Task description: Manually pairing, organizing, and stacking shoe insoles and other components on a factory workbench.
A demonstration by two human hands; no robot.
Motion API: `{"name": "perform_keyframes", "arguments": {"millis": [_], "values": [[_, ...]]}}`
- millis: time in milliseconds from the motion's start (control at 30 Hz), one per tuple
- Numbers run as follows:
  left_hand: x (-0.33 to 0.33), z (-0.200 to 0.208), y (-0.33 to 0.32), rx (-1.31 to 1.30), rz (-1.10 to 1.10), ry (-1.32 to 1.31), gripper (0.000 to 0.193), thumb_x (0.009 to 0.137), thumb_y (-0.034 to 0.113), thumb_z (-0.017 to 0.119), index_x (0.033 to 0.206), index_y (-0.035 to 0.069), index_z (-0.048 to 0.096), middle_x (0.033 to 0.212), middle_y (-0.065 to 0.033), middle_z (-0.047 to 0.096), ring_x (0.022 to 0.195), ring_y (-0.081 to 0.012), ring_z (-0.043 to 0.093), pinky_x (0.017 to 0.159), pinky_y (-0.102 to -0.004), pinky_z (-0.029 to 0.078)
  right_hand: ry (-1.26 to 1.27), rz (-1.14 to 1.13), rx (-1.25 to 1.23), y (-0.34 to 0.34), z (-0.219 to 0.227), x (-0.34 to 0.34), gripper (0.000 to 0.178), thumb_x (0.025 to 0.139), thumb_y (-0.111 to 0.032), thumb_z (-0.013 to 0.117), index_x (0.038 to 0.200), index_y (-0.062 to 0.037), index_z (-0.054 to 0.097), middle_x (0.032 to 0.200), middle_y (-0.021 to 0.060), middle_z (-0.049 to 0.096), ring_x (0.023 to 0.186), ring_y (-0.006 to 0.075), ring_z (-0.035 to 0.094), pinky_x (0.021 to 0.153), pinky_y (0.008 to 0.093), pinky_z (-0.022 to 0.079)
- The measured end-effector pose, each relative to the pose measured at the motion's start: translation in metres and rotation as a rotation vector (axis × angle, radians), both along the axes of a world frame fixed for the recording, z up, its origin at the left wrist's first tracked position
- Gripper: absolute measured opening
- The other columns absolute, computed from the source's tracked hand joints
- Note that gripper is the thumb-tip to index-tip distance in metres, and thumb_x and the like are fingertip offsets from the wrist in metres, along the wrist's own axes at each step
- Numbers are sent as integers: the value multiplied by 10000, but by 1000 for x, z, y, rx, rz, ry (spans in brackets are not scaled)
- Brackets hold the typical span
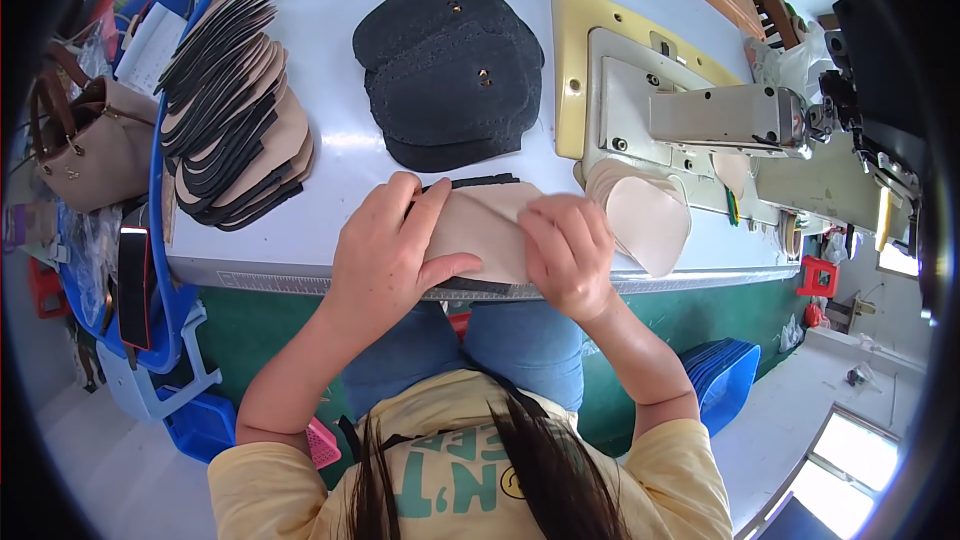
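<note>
a smooth white table (pixel 332 110) carries a fanned stack of black-and-beige flat pieces (pixel 240 130) left of the left hand (pixel 383 240), overlapping black rounded pieces (pixel 445 105) beyond it, pale rounded pieces (pixel 648 225) beside the right hand (pixel 568 255), and, farther off, a white-and-yellow sewing machine (pixel 715 115).

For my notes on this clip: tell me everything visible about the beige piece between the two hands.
The beige piece looks thin, matte and leather-like, with a raised crease at its upper right. It lies near the table front edge, over black material showing above and below it. The left hand spreads over its left side; the right hand's curled fingers hold its right side, hiding its full outline.
</note>
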State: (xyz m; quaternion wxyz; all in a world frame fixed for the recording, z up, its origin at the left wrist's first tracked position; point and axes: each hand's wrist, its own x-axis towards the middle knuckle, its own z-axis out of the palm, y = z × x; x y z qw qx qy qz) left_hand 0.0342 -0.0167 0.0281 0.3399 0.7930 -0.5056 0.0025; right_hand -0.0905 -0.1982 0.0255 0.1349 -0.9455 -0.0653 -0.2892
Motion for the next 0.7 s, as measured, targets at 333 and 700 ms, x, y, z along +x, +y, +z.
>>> {"name": "perform_keyframes", "arguments": {"millis": [333, 700], "values": [[3, 1, 0, 30, -12, -37, 640, 712, 470, 715, 1064, -55, 617, 927, -124, 521, 743, -275, 561, 654, -357, 476, -653, -220, 376, -12, 3, -28, 163, 958, -64, 510, 1048, 6, 393, 897, 165, 600, 761, 185, 561, 679, 269, 468], [54, 8, -39, -6, 68, -453, 413, 668, 166, 782, 1028, 12, 652, 1024, -121, 577, 920, -295, 564, 729, -365, 494, -387, -342, 480, -35, 21, -43, 120, 897, 52, 584, 1011, 43, 621, 991, 87, 615, 802, 115, 579, 726, 207, 477]]}}
